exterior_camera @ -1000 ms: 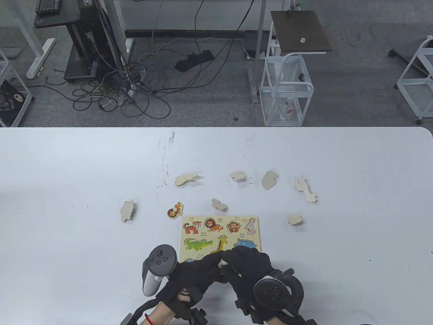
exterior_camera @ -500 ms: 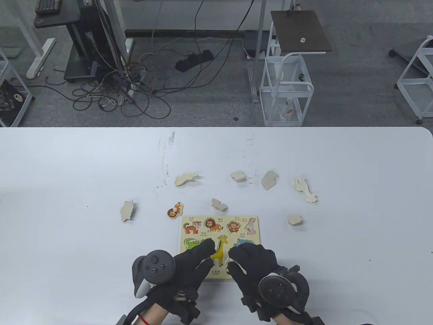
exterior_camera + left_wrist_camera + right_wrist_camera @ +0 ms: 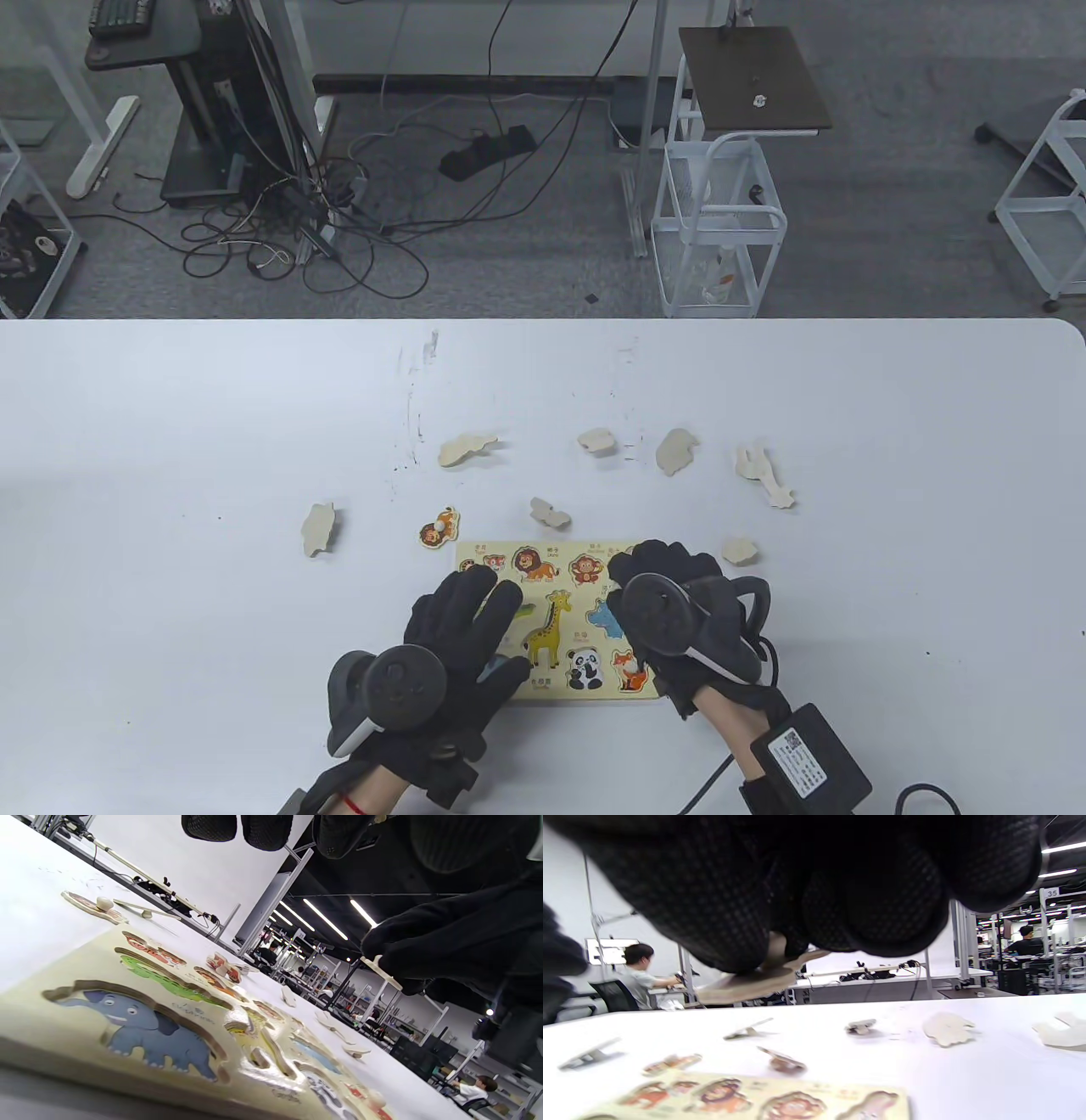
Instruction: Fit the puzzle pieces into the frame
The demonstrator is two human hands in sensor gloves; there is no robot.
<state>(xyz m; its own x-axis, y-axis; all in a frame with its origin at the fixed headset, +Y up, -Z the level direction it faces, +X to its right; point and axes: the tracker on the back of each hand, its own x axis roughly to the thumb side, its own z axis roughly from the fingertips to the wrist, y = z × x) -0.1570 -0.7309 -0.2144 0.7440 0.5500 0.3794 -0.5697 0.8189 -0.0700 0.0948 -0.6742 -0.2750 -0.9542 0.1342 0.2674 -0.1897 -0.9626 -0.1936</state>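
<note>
Wooden piece [image 3: 746, 982]: pinched in my right grip [image 3: 670, 586], lifted clear above the frame's far right corner
Change: both hands have slid forward off the near edge, uncovering the panda and fox pictures
Meaning: I judge this piece is heading for the rabbit slot
Left grip [image 3: 462, 615]: fingers straight and spread, pressing flat on the frame [image 3: 556, 671]
Frame: on the desk [image 3: 170, 509], loose pieces beyond it
</note>
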